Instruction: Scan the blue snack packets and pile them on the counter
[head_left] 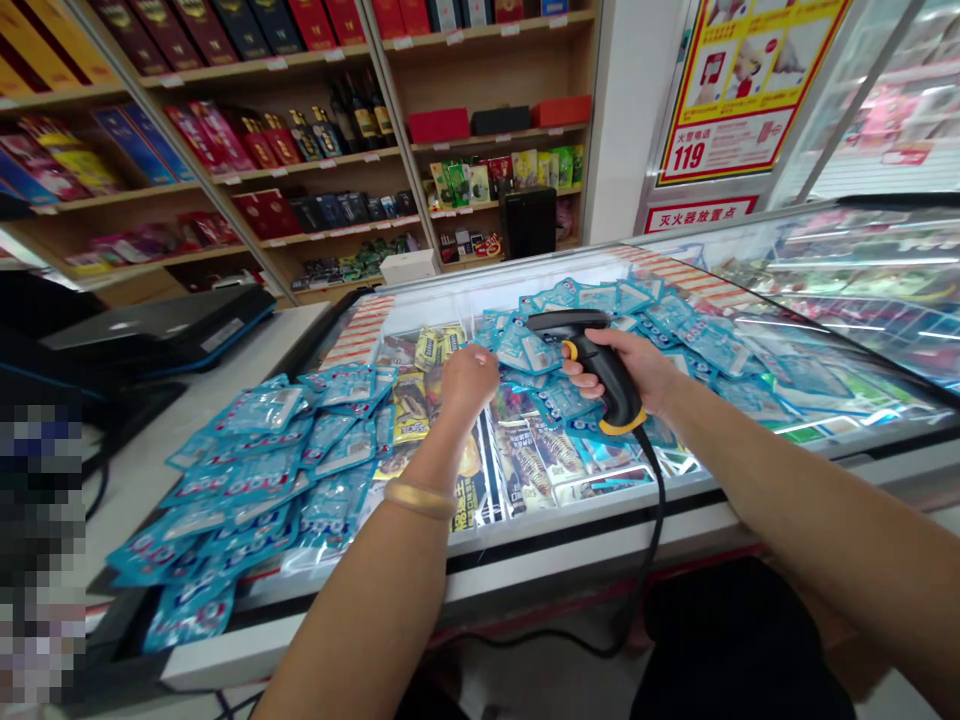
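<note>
My right hand is shut on a black barcode scanner with yellow trim, its head pointing left over a heap of blue packets; its cable hangs down over the freezer's front edge. My left hand, a gold bangle on the wrist, reaches over the freezer's glass lid with its fingers curled toward the blue packets at the scanner's head. What the fingers hold, if anything, is hidden behind the hand. A second heap of blue packets covers the lid's left end.
Frozen goods show through the glass lid. A black cash register stands on the white counter at left. Wooden shelves of boxes and bottles fill the back wall. A second freezer and a red-yellow poster are at right.
</note>
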